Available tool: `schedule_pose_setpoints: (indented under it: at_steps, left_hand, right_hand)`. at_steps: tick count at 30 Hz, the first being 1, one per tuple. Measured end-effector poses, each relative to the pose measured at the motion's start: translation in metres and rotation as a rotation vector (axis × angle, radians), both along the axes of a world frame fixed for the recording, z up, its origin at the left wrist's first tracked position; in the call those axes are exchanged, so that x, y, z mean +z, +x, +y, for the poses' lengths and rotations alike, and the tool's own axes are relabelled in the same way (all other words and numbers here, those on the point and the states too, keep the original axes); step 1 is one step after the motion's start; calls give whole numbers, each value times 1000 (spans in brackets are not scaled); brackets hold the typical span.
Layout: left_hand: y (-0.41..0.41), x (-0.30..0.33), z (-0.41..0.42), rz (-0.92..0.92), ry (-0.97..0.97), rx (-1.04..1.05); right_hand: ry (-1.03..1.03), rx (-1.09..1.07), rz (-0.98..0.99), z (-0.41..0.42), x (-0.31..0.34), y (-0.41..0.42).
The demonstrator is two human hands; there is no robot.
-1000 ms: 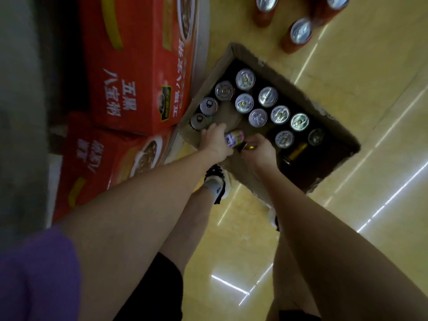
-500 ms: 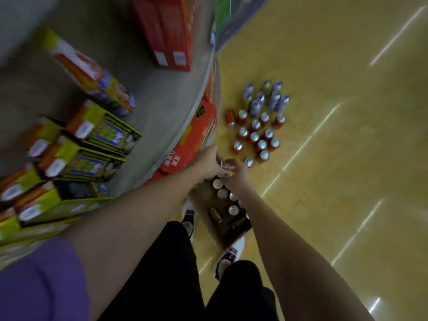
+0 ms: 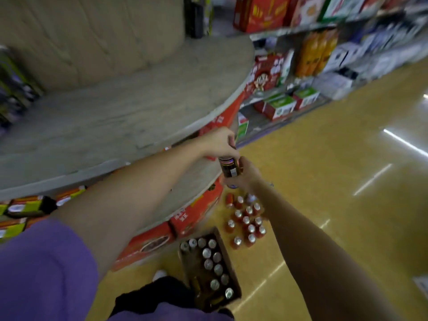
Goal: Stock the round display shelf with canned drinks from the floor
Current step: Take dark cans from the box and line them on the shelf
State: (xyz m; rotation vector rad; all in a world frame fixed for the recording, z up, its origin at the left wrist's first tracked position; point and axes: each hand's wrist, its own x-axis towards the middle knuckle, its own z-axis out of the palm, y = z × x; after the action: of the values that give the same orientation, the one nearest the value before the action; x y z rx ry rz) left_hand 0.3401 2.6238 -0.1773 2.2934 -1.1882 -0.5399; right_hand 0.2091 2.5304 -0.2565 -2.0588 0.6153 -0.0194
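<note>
Canned drinks [image 3: 212, 262] stand upright in the open cardboard box [image 3: 232, 269] on the yellow floor [image 3: 324, 181] just ahead of my feet, their silver tops showing; part of the box is bare. Just past the box a cluster of red cans [image 3: 246, 222] stands loose on the floor, close together. Red cartons [image 3: 150, 244] sit on the bottom tier of the round display shelf, touching the box's left side or just beside it. Higher up, both my hands meet on one dark can [image 3: 228, 167] held upright in the air beside the middle tier's edge. My left hand [image 3: 220, 142] pinches the can's top from above with curled fingers; my right hand [image 3: 246, 176] wraps round its lower part from the right. Another can seems to sit under my right hand, but I cannot tell for sure. The round display shelf [image 3: 120, 117] spreads to my left, its wide grey upper tier bare where I look. Beyond, blurred store shelves [image 3: 301, 66] carry red, green and orange packages.
</note>
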Motion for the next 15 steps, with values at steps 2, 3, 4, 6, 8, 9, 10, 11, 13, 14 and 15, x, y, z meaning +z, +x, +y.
schedule_pose_setpoints:
  at_steps: [2, 3, 4, 6, 8, 9, 10, 11, 13, 14, 15]
  left_hand:
    - [8, 34, 6, -75, -14, 4]
    - [12, 50, 9, -100, -20, 8]
    - [16, 68, 14, -127, -23, 17]
    - [27, 100, 27, -186, -30, 38]
    - [39, 128, 44, -198, -31, 72]
    - [46, 140, 53, -183, -26, 85]
    - [52, 152, 64, -161, -17, 94]
    - [59, 162, 75, -134, -12, 91]
    - [71, 181, 101, -68, -19, 49]
    - [78, 190, 114, -48, -20, 22]
    - [85, 197, 127, -45, -6, -5]
  right_hand:
    - [-25, -24, -76, 2, 26, 11]
    - [-26, -24, -114, 2, 36, 18]
    - [-19, -20, -145, 3, 46, 25]
    - [15, -9, -187, 14, 78, 38]
    - [44, 34, -204, 28, 106, 53]
    - [45, 52, -210, 35, 116, 61]
    - [34, 62, -225, 43, 125, 70]
    - [13, 65, -238, 53, 133, 80]
    - [-60, 88, -273, 75, 146, 97]
    - [-91, 109, -282, 86, 152, 106]
    - [-88, 146, -279, 98, 156, 114]
